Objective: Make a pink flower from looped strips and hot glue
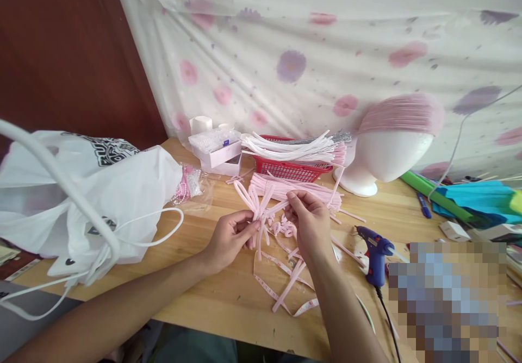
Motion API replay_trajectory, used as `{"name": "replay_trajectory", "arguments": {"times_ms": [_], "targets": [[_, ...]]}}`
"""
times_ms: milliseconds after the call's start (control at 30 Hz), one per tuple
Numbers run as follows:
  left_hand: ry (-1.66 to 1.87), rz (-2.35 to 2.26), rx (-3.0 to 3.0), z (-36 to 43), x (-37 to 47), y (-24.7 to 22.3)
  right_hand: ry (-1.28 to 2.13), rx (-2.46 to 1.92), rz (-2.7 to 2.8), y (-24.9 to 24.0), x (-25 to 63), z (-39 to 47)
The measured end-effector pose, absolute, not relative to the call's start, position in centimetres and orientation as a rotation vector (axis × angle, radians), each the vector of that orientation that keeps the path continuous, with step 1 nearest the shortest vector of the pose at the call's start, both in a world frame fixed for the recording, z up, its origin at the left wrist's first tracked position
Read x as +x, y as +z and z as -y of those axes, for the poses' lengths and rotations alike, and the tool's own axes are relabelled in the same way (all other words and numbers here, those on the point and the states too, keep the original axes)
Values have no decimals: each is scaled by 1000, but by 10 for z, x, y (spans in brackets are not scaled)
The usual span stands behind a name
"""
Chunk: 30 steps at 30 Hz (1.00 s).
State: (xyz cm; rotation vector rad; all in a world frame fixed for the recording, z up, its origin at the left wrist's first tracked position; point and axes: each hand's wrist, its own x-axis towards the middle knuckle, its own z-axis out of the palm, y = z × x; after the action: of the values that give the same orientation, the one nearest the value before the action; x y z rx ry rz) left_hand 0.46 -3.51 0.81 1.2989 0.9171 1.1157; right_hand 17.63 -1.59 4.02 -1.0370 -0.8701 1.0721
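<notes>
Between my hands is a bow-like shape of looped pink pipe cleaners (255, 204), held above the table. My left hand (235, 232) pinches it near its middle, where the loops and loose ends cross. My right hand (309, 217) has its thumb and forefinger closed on one pipe cleaner strand that sticks out to the right. Below them, curled pink pipe cleaner pieces (284, 227) and a tape measure (266, 288) lie on the table. Straight pink strips (289, 287) rest across the tape. Behind the hands lies a bundle of pink pipe cleaners (277, 186).
A red basket (285, 170) carries white, silver and pink pipe cleaners. To its right stands a white foam head (393, 151) with a pink covering. A blue glue gun (377, 254) with a black cord lies right. White bags (122, 200) and a white cable (77, 189) occupy the left.
</notes>
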Motion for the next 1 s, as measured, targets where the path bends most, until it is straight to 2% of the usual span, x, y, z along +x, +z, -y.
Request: {"name": "replay_trajectory", "arguments": {"times_ms": [1000], "targets": [[1166, -960, 1448, 38, 2, 0, 1035, -941, 731, 41, 157, 26]]}}
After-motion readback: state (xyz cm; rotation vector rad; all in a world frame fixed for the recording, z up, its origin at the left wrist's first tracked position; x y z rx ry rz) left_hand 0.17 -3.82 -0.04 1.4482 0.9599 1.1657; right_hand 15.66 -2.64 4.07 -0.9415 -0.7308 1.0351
